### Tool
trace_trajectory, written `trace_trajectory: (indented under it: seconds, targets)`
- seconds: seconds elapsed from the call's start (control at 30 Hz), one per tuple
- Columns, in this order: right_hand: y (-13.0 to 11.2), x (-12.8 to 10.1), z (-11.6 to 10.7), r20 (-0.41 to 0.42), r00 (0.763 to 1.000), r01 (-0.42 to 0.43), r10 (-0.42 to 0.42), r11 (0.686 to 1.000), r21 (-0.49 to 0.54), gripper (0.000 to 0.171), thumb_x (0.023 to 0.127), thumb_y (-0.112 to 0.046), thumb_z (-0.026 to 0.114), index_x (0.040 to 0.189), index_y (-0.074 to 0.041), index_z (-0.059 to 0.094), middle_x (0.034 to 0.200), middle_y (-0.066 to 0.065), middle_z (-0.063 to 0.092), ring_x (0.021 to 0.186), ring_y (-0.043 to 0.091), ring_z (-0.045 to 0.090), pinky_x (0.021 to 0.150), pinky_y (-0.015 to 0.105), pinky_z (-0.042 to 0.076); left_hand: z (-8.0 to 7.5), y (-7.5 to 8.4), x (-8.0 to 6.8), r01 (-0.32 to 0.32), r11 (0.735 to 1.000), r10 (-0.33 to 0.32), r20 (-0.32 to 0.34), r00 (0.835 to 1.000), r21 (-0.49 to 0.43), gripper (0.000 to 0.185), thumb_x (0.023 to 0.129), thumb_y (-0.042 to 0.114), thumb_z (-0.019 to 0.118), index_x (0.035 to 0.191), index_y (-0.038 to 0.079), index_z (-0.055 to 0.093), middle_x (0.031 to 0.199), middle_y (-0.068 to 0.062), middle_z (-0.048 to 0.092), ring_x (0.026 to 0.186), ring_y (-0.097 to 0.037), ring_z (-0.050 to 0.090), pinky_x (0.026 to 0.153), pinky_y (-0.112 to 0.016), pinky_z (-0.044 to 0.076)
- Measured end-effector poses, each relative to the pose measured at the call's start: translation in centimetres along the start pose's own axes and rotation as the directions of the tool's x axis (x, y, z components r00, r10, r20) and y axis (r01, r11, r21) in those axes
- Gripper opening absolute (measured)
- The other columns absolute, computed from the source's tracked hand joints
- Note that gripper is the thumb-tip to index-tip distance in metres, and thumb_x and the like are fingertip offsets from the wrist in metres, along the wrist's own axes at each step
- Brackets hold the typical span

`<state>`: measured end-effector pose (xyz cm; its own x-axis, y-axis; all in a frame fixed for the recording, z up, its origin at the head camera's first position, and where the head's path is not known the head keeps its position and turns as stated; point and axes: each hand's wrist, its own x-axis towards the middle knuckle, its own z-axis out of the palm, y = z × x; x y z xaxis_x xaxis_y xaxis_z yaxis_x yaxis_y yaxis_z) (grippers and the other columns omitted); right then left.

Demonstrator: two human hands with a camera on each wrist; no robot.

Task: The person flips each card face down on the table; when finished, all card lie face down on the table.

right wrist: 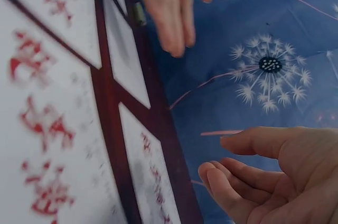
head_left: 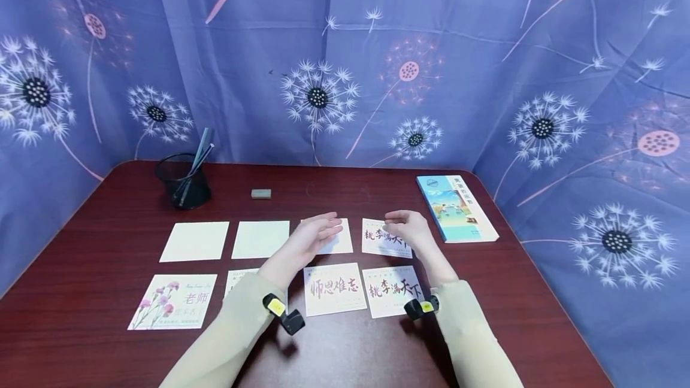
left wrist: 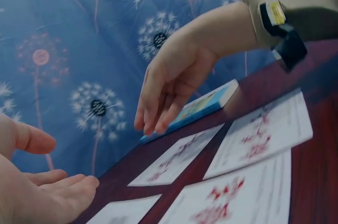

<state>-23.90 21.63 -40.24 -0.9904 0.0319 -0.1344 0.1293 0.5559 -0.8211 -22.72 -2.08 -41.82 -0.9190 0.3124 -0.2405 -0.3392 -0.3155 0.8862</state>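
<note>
My left hand (head_left: 311, 237) hovers over a pale card (head_left: 336, 242) in the far row, its fingers relaxed and holding nothing. Above the far-right card with dark red calligraphy (head_left: 377, 244) is my right hand (head_left: 414, 231), its fingers loosely bent with nothing between them. The two palms face each other across a gap. In the near row lie two calligraphy cards, one in the middle (head_left: 334, 290) and one to its right (head_left: 389, 292). Further left, another printed card (head_left: 237, 279) is mostly hidden by my left forearm, beside a card with pink flowers (head_left: 172, 302).
Two blank cards, one left (head_left: 194, 242) and one right (head_left: 261, 239), lie in the far row. Behind them stand a black mesh pen holder (head_left: 188, 187) with pens and a small grey eraser-like block (head_left: 261, 194). A blue-and-white book (head_left: 457, 208) lies at the right.
</note>
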Motion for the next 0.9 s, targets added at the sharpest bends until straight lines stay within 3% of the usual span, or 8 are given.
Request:
trace_trajectory:
  seconds: [0.2,0.37,0.7,0.9]
  targets:
    - [1.5,0.2,-1.0,-0.003,1.000,-0.016,0.016,0.999,-0.042,0.038,0.090,-0.014,0.066,0.124,0.003,0.063,0.120,0.022,0.067,0.108,0.033,0.064,0.095,0.044,0.050,2.7,-1.3,1.2,0.007,1.000,-0.005,0.069,0.998,-0.021,0.056,0.096,-0.001,0.040,0.148,-0.013,0.023,0.152,-0.034,0.027,0.144,-0.043,0.028,0.121,-0.045,0.023]
    - [2.5,0.2,-2.3,0.026,0.998,-0.057,0.058,0.998,-0.031,0.041,0.091,-0.014,0.063,0.127,0.005,0.059,0.124,0.024,0.064,0.113,0.037,0.062,0.103,0.052,0.045,4.2,-2.1,1.9,0.024,1.000,-0.024,0.060,0.998,0.006,0.059,0.094,0.000,0.042,0.148,-0.012,0.023,0.155,-0.031,0.025,0.146,-0.041,0.024,0.122,-0.046,0.021]
    - [3.5,0.1,-3.4,0.052,0.992,-0.116,0.117,0.993,-0.026,0.044,0.092,-0.015,0.062,0.129,0.008,0.056,0.128,0.026,0.060,0.113,0.032,0.064,0.099,0.042,0.051,5.2,-2.7,2.6,0.039,0.998,-0.040,0.030,0.999,0.039,0.065,0.091,0.002,0.047,0.150,-0.010,0.021,0.160,-0.025,0.018,0.149,-0.040,0.014,0.123,-0.048,0.013]
    - [3.7,0.1,-3.7,0.072,0.990,-0.122,0.120,0.992,0.016,0.047,0.090,-0.011,0.064,0.129,0.013,0.055,0.124,0.028,0.062,0.099,0.020,0.068,0.092,0.034,0.056,5.3,-3.2,2.8,0.049,0.997,-0.050,0.006,0.999,0.059,0.067,0.090,0.004,0.049,0.150,-0.008,0.023,0.161,-0.021,0.019,0.151,-0.036,0.011,0.123,-0.047,0.011]
